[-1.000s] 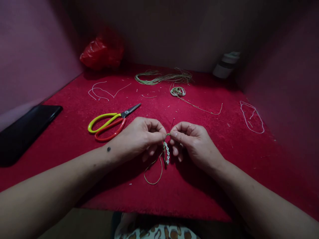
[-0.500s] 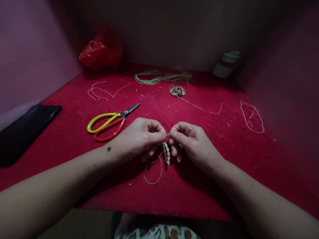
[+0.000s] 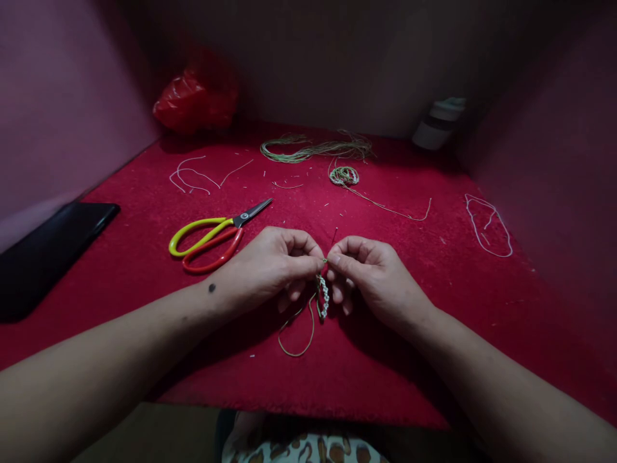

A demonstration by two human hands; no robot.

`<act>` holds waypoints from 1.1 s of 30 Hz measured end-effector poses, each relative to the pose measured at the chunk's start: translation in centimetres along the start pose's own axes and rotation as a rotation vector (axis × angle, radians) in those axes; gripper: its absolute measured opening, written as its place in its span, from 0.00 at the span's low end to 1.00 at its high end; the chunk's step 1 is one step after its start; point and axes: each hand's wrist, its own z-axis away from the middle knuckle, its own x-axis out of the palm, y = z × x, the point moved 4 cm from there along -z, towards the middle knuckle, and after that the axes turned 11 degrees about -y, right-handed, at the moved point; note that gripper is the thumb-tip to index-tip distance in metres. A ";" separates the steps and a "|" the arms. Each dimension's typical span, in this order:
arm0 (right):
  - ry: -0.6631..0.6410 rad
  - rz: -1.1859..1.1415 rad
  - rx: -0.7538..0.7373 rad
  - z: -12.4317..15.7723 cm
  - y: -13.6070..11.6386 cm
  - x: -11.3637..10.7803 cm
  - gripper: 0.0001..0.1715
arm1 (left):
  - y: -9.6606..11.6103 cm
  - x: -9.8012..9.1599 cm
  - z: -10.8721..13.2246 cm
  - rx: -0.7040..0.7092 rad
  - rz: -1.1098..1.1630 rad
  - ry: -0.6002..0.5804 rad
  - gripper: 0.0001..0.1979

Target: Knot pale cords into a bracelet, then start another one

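My left hand point(image 3: 272, 263) and my right hand point(image 3: 373, 273) meet at the middle of a red cloth-covered table point(image 3: 144, 308). Both pinch the top end of a short knotted cord bracelet point(image 3: 322, 297) in white and green, thumb against forefinger. The knotted part hangs down between the hands. A loose tan cord tail point(image 3: 297, 334) loops from it onto the cloth below. A thin dark pin point(image 3: 333, 235) stands just behind the fingertips.
Scissors point(image 3: 212, 236) with yellow and red handles lie left of my hands. A cord bundle point(image 3: 313, 149), a small coil point(image 3: 344, 175), white cord scraps point(image 3: 486, 222), a red plastic bag point(image 3: 195, 96), a white container point(image 3: 436, 125) and a black phone point(image 3: 43, 251) lie around.
The hands have drawn slightly closer at the pinch point and the bracelet has shifted a little; otherwise nothing has moved.
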 end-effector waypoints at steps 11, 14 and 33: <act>0.050 0.090 -0.030 0.1 0.1 -0.2 0.07 | -0.1 0.0 0.0 -0.011 -0.007 0.003 0.04; 0.043 0.100 -0.051 0.1 0.3 -0.1 0.06 | -0.2 0.0 0.0 -0.009 0.000 0.004 0.04; 0.025 0.114 -0.067 0.1 0.2 -0.2 0.04 | -0.2 0.0 0.0 -0.006 -0.018 -0.003 0.04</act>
